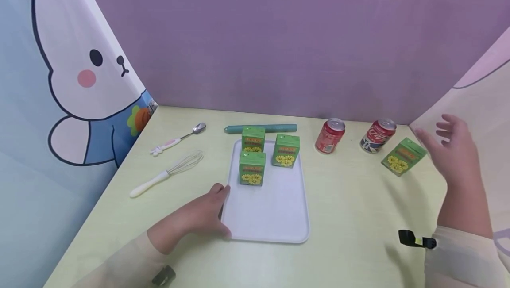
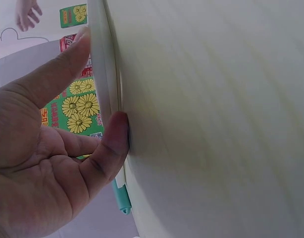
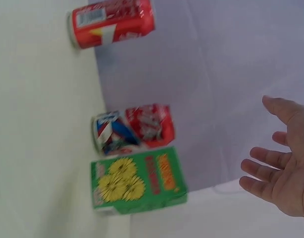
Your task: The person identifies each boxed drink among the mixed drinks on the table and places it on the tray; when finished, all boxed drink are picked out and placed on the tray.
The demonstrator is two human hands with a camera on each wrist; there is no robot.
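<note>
My left hand (image 1: pixel 209 213) grips the left edge of a white tray (image 1: pixel 271 217), thumb near its front corner and curled fingers farther back. In the left wrist view the thumb (image 2: pixel 68 64) and a bent finger meet the tray's rim. Three green drink cartons with yellow flowers stand towards the back of the tray: one at the rear (image 1: pixel 253 139), one to the right (image 1: pixel 286 151), one in front (image 1: pixel 252 168). Raised at the far right, my right hand (image 1: pixel 456 151) has its fingers spread and holds nothing. Nearest to it is another green carton (image 1: pixel 403 156), upright on the table.
Two red cans (image 1: pixel 330 136) (image 1: pixel 378 136) stand between the tray and the right carton. Behind the tray lies a teal stick (image 1: pixel 275 128). A spoon (image 1: pixel 179 139) and a whisk (image 1: pixel 167 174) lie on the left. Purple cloth (image 1: pixel 279 49) rises behind the table.
</note>
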